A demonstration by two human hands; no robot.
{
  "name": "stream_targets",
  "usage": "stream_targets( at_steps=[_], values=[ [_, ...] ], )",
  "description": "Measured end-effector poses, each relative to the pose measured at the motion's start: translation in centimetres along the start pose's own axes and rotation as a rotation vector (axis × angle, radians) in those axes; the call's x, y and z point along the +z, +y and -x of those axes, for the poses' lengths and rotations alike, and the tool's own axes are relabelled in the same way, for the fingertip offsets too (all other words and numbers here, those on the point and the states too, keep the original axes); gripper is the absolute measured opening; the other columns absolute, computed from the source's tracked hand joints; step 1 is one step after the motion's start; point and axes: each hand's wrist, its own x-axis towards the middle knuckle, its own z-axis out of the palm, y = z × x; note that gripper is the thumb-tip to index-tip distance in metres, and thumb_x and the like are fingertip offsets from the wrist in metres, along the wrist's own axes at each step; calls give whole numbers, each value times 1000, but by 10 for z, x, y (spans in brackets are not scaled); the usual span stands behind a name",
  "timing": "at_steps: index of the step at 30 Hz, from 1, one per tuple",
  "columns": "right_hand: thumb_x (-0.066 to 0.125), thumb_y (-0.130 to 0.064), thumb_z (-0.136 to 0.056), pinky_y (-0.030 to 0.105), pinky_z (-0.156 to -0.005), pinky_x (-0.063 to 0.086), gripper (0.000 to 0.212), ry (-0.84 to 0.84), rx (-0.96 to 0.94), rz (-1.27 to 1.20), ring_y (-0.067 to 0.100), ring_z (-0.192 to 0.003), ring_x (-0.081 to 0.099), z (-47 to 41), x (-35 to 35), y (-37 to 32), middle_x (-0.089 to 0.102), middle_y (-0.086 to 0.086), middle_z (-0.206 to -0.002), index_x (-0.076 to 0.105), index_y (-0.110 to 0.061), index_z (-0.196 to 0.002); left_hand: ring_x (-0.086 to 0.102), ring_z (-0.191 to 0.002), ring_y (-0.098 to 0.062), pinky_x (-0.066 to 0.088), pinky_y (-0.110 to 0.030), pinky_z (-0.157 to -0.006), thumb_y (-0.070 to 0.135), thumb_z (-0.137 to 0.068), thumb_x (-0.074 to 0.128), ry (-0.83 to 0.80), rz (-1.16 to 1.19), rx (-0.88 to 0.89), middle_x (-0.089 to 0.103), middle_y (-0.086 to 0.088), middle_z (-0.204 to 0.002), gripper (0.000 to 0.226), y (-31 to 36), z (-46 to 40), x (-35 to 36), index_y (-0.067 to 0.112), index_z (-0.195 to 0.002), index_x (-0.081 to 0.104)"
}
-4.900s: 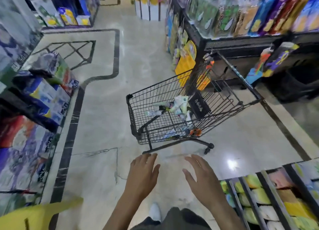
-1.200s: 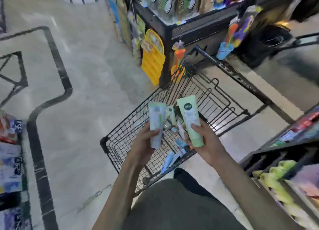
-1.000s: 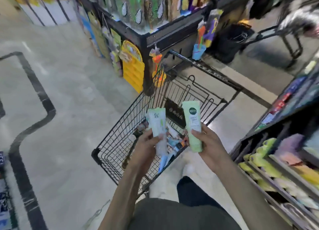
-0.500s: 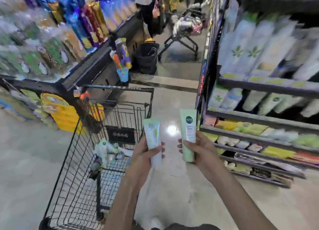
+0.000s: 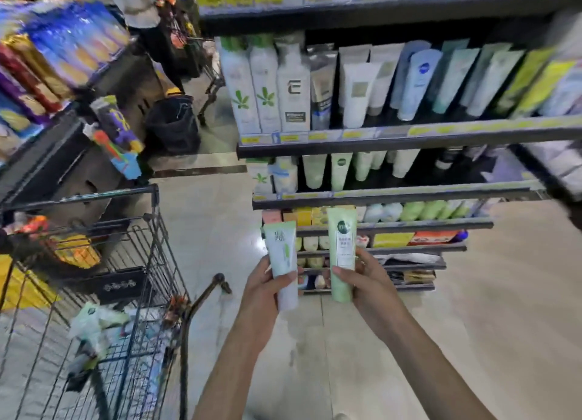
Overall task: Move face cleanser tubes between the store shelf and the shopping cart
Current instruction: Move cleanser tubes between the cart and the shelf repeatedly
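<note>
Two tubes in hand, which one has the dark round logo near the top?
The green tube held by the right hand. The paler tube in the left hand shows a small printed block and a green stripe instead, no round logo.

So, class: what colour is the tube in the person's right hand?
Pale green, seen in the head view: tube, right hand.
</note>
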Motion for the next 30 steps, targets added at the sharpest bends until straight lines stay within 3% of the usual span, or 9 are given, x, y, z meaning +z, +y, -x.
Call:
stream_targets(
  at_steps=[4, 8, 11, 13, 17, 22, 30],
  values=[
    [66, 11, -89, 39, -84, 56, 47, 29, -15, 7, 27, -94, 72, -3, -43, -21, 74, 13, -107, 60, -8, -132, 67, -91, -26, 55, -39, -75, 0, -73, 76, -17, 1, -26, 72, -14, -110, 59, -17, -12, 44, 10, -130, 62],
    [66, 9, -90, 42, -81, 58, 45, 44, -31, -2, 35, -91, 70, -16, -69, -39, 73, 17, -104, 60, -10, -130, 68, -84, -23, 57, -36, -71, -2, -71, 77, -38, -23, -41, 74, -10, -104, 61, -26, -28, 75, 10, -129, 61],
    [68, 8, -89, 46, -82, 58, 43, 81, -33, 8, 38, -91, 71, -38, -82, -46, 74, 17, -103, 60, -7, -129, 66, -86, -25, 53, -43, -79, 5, -72, 75, -56, -40, -50, 72, -11, -103, 61, -28, -45, 89, 7, -131, 60],
    [72, 4, -88, 47, -87, 56, 45, 113, -41, 66, 37, -101, 71, -56, -88, -50, 74, 18, -112, 61, -8, -130, 66, -91, -27, 52, -48, -84, 5, -73, 76, -67, -44, -56, 72, -13, -109, 62, -29, -61, 95, 9, -134, 60],
    [78, -8, -88, 40, -83, 57, 43, 148, -75, 237, 25, -107, 72, -92, -94, -63, 76, 5, -114, 64, -18, -128, 66, -88, -27, 57, -38, -68, -5, -83, 70, -91, -48, -72, 72, -14, -104, 52, -27, -94, 108, 10, -131, 60],
    [82, -12, -86, 40, -86, 59, 40, 211, -105, 370, 22, -103, 73, -138, -105, -73, 77, 1, -108, 64, -22, -119, 65, -92, -31, 56, -40, -76, -2, -86, 69, -114, -55, -85, 72, -23, -114, 54, -28, -123, 115, 11, -136, 57],
    [85, -16, -83, 36, -85, 57, 43, 320, -158, 528, 15, -104, 68, -214, -129, -96, 73, 0, -112, 62, -17, -119, 70, -86, -18, 59, -31, -69, -6, -90, 63, -109, -76, -113, 77, -7, -105, 48, -29, -147, 125, 13, -135, 58]
  ],
)
